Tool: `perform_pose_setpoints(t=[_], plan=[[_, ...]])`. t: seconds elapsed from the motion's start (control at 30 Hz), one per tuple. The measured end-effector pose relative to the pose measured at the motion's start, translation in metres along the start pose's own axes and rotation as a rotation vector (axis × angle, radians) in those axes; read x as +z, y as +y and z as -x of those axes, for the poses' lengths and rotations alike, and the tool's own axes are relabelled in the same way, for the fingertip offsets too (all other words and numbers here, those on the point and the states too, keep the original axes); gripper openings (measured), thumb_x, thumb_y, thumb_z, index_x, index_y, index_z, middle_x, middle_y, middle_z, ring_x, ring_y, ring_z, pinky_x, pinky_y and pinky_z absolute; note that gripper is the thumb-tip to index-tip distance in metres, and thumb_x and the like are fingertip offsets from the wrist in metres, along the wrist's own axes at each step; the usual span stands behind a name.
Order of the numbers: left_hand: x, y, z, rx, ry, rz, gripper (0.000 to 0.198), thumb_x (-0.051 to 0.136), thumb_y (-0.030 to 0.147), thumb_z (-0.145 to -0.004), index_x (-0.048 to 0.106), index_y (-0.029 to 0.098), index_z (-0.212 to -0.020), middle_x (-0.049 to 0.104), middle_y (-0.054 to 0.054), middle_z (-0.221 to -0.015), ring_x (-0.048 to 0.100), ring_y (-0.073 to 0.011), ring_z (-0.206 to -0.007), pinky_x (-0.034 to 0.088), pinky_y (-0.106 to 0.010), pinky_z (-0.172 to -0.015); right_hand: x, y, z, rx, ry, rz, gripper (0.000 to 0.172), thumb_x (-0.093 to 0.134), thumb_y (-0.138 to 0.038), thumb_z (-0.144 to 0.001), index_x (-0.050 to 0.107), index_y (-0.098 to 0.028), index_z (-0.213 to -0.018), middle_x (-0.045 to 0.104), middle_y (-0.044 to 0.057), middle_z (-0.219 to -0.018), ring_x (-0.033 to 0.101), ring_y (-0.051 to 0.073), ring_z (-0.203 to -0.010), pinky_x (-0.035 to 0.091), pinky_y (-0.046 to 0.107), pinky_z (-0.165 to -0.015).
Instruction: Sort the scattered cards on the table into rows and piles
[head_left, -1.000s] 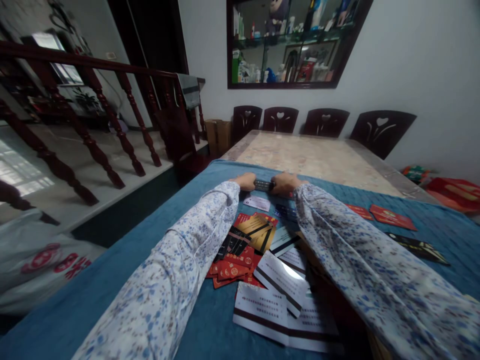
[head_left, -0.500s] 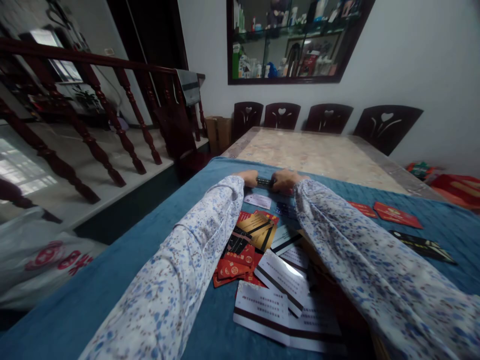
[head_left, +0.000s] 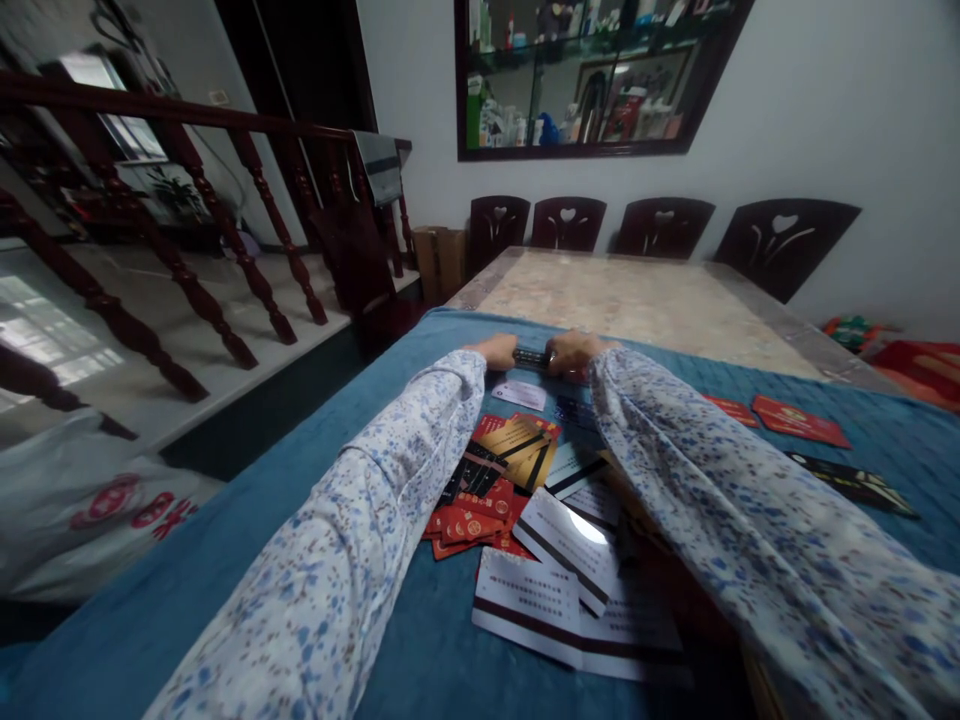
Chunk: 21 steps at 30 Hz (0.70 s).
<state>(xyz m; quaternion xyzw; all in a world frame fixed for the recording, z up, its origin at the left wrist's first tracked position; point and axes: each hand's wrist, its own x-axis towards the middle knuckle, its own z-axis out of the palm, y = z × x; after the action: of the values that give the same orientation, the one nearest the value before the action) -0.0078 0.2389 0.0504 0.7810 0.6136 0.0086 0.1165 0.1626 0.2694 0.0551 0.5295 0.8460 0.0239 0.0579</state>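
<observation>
At the far part of the blue cloth point(head_left: 409, 400), my left hand point(head_left: 496, 352) and my right hand point(head_left: 574, 352) are closed on opposite ends of a dark patterned card point(head_left: 530, 357). Its ends are hidden under my fingers. A pale lilac card point(head_left: 521, 394) lies just in front of my hands, and a dark blue card point(head_left: 576, 412) is partly covered by my right sleeve. Between my forearms is a loose heap of red cards point(head_left: 472, 522), gold cards point(head_left: 529, 452), a black card point(head_left: 472, 470) and white striped cards point(head_left: 559, 540).
Right of my right arm lie red cards point(head_left: 799, 421) and a black card point(head_left: 851, 482). Beyond the cloth, the marble tabletop point(head_left: 600, 290) reaches toward several dark chairs point(head_left: 568, 225). A white plastic bag point(head_left: 97, 510) stands at left, below a wooden railing point(head_left: 262, 200).
The view has shifted slightly. Both hands stay closed on the dark card in nearly the same place, and the cards on the cloth look unmoved.
</observation>
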Motion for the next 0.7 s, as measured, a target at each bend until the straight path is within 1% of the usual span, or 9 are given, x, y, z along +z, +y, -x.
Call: perform_pose_setpoints(t=[0.07,0.13,0.17,0.23,0.37,0.47,0.53,0.63,0.7], plan=[[0.000,-0.003,0.005,-0.001,0.030,0.017,0.044,0.066,0.008,-0.078,0.067,0.015,-0.122,0.067,-0.014,-0.138,0.060,-0.0324,-0.130,0.049,-0.043,-0.112,-0.006,-0.003,0.004,0.025,-0.067,0.020,0.037,0.075,-0.035,-0.077,0.081,-0.018,-0.109,0.077,0.015,-0.108,0.064,0.028,-0.101,0.047,0.039,-0.085],[0.000,-0.006,0.011,-0.004,0.043,0.012,0.048,0.064,0.007,-0.079,0.064,0.016,-0.126,0.064,-0.015,-0.143,0.055,-0.0342,-0.137,0.042,-0.053,-0.118,-0.011,-0.006,0.008,0.022,-0.108,0.049,0.038,0.074,-0.034,-0.080,0.079,-0.019,-0.114,0.074,0.017,-0.121,0.057,0.031,-0.116,0.043,0.043,-0.093],[-0.001,-0.008,0.015,-0.004,0.045,0.002,0.050,0.062,0.006,-0.080,0.063,0.017,-0.128,0.062,-0.015,-0.145,0.053,-0.0345,-0.139,0.039,-0.057,-0.120,-0.014,-0.007,0.010,0.019,-0.119,0.063,0.039,0.074,-0.034,-0.080,0.078,-0.018,-0.115,0.073,0.017,-0.125,0.054,0.033,-0.121,0.042,0.045,-0.096],[-0.002,-0.012,0.022,0.003,0.055,-0.027,0.053,0.059,0.005,-0.082,0.061,0.017,-0.133,0.060,-0.016,-0.147,0.051,-0.0343,-0.141,0.035,-0.061,-0.121,-0.018,-0.009,0.014,0.013,-0.107,0.082,0.040,0.075,-0.036,-0.081,0.077,-0.019,-0.117,0.071,0.017,-0.130,0.050,0.035,-0.126,0.040,0.048,-0.099],[-0.007,-0.024,0.039,0.019,0.102,-0.082,0.058,0.056,0.008,-0.083,0.059,0.016,-0.140,0.063,-0.015,-0.141,0.056,-0.0332,-0.132,0.039,-0.059,-0.118,-0.022,-0.011,0.019,-0.013,-0.038,0.095,0.040,0.071,-0.042,-0.086,0.076,-0.023,-0.120,0.067,0.015,-0.136,0.048,0.037,-0.131,0.040,0.052,-0.102],[-0.011,-0.032,0.053,0.017,0.121,-0.101,0.055,0.056,0.012,-0.084,0.063,0.017,-0.139,0.066,-0.014,-0.136,0.059,-0.0324,-0.127,0.042,-0.054,-0.115,-0.023,-0.016,0.023,-0.045,0.025,0.071,0.041,0.068,-0.041,-0.088,0.075,-0.025,-0.125,0.069,0.014,-0.133,0.049,0.038,-0.131,0.039,0.052,-0.103],[-0.013,-0.036,0.065,0.004,0.128,-0.113,0.052,0.057,0.015,-0.086,0.065,0.018,-0.137,0.066,-0.013,-0.136,0.060,-0.0314,-0.124,0.043,-0.051,-0.113,-0.023,-0.023,0.028,-0.073,0.065,0.046,0.042,0.065,-0.040,-0.090,0.074,-0.025,-0.128,0.071,0.015,-0.129,0.051,0.038,-0.128,0.039,0.053,-0.103],[-0.013,-0.039,0.085,0.024,0.145,-0.144,0.048,0.056,0.017,-0.088,0.068,0.019,-0.134,0.068,-0.012,-0.133,0.060,-0.0298,-0.124,0.043,-0.046,-0.111,-0.025,-0.041,0.042,-0.143,0.135,0.019,0.042,0.060,-0.044,-0.093,0.077,-0.023,-0.125,0.072,0.018,-0.129,0.052,0.040,-0.126,0.040,0.053,-0.101],[-0.012,-0.041,0.100,0.022,0.165,-0.150,0.045,0.054,0.017,-0.089,0.069,0.018,-0.132,0.068,-0.013,-0.131,0.062,-0.0288,-0.120,0.044,-0.044,-0.108,-0.027,-0.055,0.053,-0.176,0.160,0.022,0.039,0.057,-0.037,-0.094,0.076,-0.024,-0.126,0.071,0.016,-0.130,0.052,0.038,-0.126,0.040,0.050,-0.100]])
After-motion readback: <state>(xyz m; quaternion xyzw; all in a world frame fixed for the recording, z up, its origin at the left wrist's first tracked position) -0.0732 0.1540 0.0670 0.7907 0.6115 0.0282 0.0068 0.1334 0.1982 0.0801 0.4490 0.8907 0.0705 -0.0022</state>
